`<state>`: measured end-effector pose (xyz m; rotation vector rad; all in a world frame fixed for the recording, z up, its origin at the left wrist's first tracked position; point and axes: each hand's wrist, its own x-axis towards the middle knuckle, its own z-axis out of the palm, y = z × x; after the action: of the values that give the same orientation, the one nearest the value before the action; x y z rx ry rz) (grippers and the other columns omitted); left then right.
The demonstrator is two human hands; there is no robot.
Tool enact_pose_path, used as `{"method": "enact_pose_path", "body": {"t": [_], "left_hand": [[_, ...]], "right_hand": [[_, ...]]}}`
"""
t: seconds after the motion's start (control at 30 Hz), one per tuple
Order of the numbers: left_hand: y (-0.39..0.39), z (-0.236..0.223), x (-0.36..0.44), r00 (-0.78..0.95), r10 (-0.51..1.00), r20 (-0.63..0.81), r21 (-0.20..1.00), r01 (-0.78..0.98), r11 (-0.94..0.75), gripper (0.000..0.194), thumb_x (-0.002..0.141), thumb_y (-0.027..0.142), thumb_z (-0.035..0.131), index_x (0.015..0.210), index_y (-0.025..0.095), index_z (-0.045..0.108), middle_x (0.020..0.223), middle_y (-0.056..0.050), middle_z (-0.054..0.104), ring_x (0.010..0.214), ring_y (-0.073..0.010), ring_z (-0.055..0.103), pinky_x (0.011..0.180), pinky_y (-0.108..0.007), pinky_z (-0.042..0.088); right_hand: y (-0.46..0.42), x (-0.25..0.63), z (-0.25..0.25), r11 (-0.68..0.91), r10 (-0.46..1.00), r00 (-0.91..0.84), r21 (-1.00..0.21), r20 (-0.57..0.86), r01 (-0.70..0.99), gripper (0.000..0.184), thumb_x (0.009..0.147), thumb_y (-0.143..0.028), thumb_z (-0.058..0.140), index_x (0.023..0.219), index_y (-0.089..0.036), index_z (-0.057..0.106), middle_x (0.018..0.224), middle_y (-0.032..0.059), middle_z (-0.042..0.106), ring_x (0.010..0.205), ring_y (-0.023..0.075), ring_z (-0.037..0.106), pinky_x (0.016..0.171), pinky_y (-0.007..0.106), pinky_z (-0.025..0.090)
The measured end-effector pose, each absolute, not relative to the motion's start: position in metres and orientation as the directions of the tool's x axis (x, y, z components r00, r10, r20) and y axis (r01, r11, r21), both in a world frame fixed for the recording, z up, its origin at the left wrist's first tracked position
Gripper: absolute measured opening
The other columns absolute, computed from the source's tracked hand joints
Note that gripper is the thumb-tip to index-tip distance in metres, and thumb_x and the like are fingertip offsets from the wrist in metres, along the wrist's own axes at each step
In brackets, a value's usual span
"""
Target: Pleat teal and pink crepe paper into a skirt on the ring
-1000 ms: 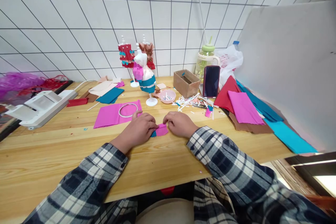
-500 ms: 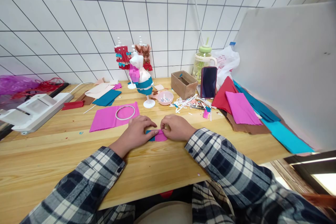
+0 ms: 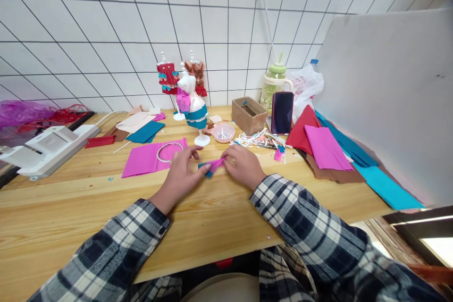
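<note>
My right hand is closed in a pinch on the pink end of a small pink-and-teal crepe paper strip. The pink part is drawn narrow and looks slightly raised; motion blurs it. My left hand has its thumb against the strip's teal end, while its fingers stand apart from the thumb. Just beyond that hand, a folded pink sheet lies flat with a white tape ring on it. A small white dress form wearing pink, white and teal paper stands behind my hands.
Behind are a pink dish, a cardboard box, scattered white paper strips, a propped phone and a bottle. Coloured paper sheets lie to the right. A power strip sits at the left.
The strip lay flat under both hands; now its pink end is gathered and pulled up by my right hand. My left fingers have moved away from the thumb.
</note>
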<state>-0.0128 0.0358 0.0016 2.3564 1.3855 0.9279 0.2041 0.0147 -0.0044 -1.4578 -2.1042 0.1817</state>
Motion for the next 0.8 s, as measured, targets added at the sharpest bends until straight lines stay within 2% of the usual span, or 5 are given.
{"method": "enact_pose_path", "body": {"t": [0.07, 0.17, 0.37, 0.6, 0.8], "left_hand": [[0.036, 0.005, -0.016, 0.220, 0.843, 0.490, 0.530, 0.693, -0.489, 0.053, 0.083, 0.048, 0.060, 0.127, 0.021, 0.048, 0.100, -0.005, 0.060, 0.094, -0.0225, 0.054, 0.086, -0.037, 0.041], [0.034, 0.008, -0.017, 0.300, 0.790, 0.534, 0.415, 0.722, -0.554, 0.046, 0.081, 0.051, 0.062, 0.117, 0.023, 0.056, 0.101, -0.005, 0.062, 0.098, -0.0243, 0.054, 0.092, -0.040, 0.037], [0.026, -0.001, -0.002, 0.608, 0.736, 0.299, 0.179, 0.721, -0.669, 0.040, 0.078, 0.051, 0.066, 0.109, 0.025, 0.065, 0.109, -0.008, 0.065, 0.107, -0.0302, 0.051, 0.094, -0.048, 0.028], [0.027, -0.007, -0.001, 0.611, 0.750, 0.253, 0.136, 0.745, -0.653, 0.021, 0.088, 0.037, 0.054, 0.090, 0.023, 0.070, 0.093, -0.008, 0.069, 0.096, -0.0274, 0.056, 0.090, -0.050, 0.027], [0.030, -0.007, -0.003, 0.618, 0.759, 0.206, 0.185, 0.737, -0.650, 0.025, 0.089, 0.038, 0.052, 0.087, 0.024, 0.072, 0.087, -0.007, 0.071, 0.090, -0.0256, 0.058, 0.089, -0.048, 0.026]], "right_hand": [[0.016, 0.205, -0.004, 0.345, 0.876, -0.124, -0.426, 0.466, 0.836, 0.019, 0.093, -0.024, 0.050, 0.103, -0.021, 0.066, 0.107, 0.0076, 0.063, 0.103, 0.0203, 0.055, 0.089, 0.031, 0.041], [0.018, 0.206, -0.009, 0.340, 0.906, -0.197, -0.366, 0.375, 0.866, 0.017, 0.091, -0.026, 0.055, 0.099, -0.022, 0.069, 0.099, 0.0068, 0.065, 0.098, 0.0216, 0.057, 0.084, 0.032, 0.043], [0.023, 0.208, -0.016, 0.386, 0.921, -0.328, -0.379, 0.209, 0.841, 0.012, 0.086, -0.029, 0.062, 0.093, -0.024, 0.071, 0.096, 0.0036, 0.066, 0.095, 0.0201, 0.059, 0.079, 0.030, 0.042], [0.016, 0.205, -0.011, 0.493, 0.869, -0.425, -0.382, 0.254, 0.782, 0.038, 0.077, -0.026, 0.070, 0.114, -0.021, 0.063, 0.108, 0.0061, 0.063, 0.103, 0.0205, 0.054, 0.090, 0.032, 0.041], [0.015, 0.199, -0.011, 0.496, 0.868, -0.460, -0.341, 0.185, 0.799, 0.014, 0.088, -0.027, 0.059, 0.092, -0.022, 0.071, 0.086, 0.0037, 0.067, 0.087, 0.0184, 0.056, 0.077, 0.030, 0.039]]}}
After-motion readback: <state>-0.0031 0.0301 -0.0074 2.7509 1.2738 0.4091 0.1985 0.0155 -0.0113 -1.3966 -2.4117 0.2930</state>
